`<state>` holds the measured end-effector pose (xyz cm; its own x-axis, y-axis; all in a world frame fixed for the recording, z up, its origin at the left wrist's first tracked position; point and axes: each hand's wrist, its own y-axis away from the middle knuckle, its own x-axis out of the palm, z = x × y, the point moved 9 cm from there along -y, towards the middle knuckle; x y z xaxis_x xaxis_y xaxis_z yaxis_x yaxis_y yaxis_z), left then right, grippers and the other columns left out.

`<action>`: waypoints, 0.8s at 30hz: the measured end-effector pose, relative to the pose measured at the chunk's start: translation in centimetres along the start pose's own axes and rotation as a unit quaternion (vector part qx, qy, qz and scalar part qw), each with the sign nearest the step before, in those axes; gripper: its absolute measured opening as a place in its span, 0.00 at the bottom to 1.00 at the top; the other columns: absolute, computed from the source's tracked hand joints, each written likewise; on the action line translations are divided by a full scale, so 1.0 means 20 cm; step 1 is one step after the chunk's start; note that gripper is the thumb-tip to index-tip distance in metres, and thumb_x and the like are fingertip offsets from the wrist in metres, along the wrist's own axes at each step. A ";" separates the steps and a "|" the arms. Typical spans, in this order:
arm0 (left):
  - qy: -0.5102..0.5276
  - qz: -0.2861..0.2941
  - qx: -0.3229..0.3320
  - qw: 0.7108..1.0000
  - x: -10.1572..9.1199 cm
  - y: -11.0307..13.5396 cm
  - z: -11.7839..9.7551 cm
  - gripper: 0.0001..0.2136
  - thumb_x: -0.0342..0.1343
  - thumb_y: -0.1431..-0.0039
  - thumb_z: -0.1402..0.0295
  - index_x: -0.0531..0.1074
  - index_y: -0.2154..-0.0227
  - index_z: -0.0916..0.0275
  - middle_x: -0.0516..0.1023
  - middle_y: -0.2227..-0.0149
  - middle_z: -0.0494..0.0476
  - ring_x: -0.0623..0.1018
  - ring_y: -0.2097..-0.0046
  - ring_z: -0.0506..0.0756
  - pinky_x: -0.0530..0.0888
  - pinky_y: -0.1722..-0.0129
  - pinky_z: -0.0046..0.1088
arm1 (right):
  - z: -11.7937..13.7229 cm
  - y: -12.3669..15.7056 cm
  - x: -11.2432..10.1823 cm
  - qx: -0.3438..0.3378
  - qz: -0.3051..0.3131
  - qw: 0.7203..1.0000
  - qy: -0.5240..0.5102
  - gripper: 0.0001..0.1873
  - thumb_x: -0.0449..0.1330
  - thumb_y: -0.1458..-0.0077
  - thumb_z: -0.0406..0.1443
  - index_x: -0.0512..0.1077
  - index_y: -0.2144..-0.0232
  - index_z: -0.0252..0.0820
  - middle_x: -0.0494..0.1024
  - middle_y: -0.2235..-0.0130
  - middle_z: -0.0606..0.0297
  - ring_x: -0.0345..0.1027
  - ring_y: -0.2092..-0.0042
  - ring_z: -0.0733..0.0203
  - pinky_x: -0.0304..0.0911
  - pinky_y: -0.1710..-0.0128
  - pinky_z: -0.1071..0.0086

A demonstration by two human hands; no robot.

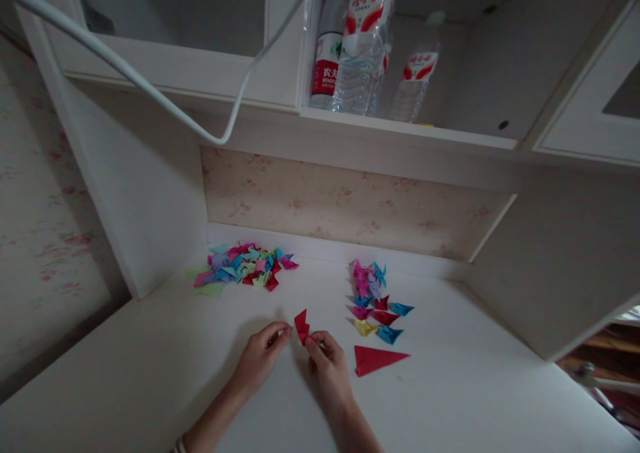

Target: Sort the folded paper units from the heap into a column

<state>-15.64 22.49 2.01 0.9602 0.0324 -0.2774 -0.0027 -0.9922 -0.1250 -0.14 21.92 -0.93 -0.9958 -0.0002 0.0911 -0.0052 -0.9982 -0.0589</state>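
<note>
A piece of red folded paper stands up over the white desk, pinched between the thumb and fingers of my right hand. Its upper part has pointed, stepped edges; its lower end is partly covered by the fingertips. Just left of it, my left hand has curled fingers with the thumb and fingertips together, apart from the paper. No paper shows in that hand. To the right of my right hand lies a flat red paper triangle with its point toward the right.
Small folded paper pieces in several colours lie in rows at the right, with pink and blue folded stars behind. A heap of coloured paper shapes lies back left. Overhead, a shelf holds plastic bottles, and a white cable hangs in front.
</note>
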 end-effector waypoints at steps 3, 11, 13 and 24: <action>0.045 0.008 -0.018 0.999 0.01 -0.01 0.06 0.17 0.51 0.45 0.53 0.74 0.68 0.62 0.68 0.77 0.49 0.65 0.74 0.50 0.61 0.75 0.23 | -0.02 -0.01 0.00 0.001 0.003 1.000 -0.001 0.14 0.60 0.48 0.45 0.69 0.72 0.38 0.60 0.84 0.76 0.50 0.81 0.70 0.44 0.81 0.75; 0.153 0.036 -0.121 0.980 0.02 -0.02 0.21 0.21 0.54 0.50 0.49 0.72 0.67 0.64 0.50 0.84 0.40 0.48 0.82 0.45 0.45 0.83 0.22 | -0.07 -0.01 0.03 0.004 0.042 0.999 0.012 0.14 0.61 0.49 0.45 0.70 0.73 0.38 0.59 0.84 0.75 0.49 0.81 0.70 0.42 0.81 0.74; 0.136 0.037 -0.094 0.986 0.01 -0.02 0.16 0.19 0.56 0.51 0.51 0.74 0.69 0.64 0.57 0.83 0.43 0.54 0.81 0.45 0.50 0.82 0.21 | -0.06 0.00 0.04 -0.001 0.052 0.998 0.025 0.14 0.61 0.49 0.45 0.70 0.74 0.38 0.59 0.83 0.74 0.48 0.80 0.70 0.42 0.81 0.74; 0.142 0.024 -0.104 0.984 0.00 0.00 0.16 0.26 0.54 0.51 0.47 0.75 0.59 0.66 0.52 0.85 0.40 0.50 0.83 0.45 0.46 0.83 0.22 | -0.05 0.01 0.05 -0.020 0.060 0.995 0.079 0.12 0.60 0.48 0.42 0.70 0.75 0.38 0.60 0.81 0.73 0.50 0.78 0.69 0.43 0.79 0.74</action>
<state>-16.47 22.86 -1.08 0.9998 -0.0209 0.0035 -0.0212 -0.9959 0.0875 -1.27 21.79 -1.82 -0.9914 -0.1063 -0.0767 0.1138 -0.9884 -0.1003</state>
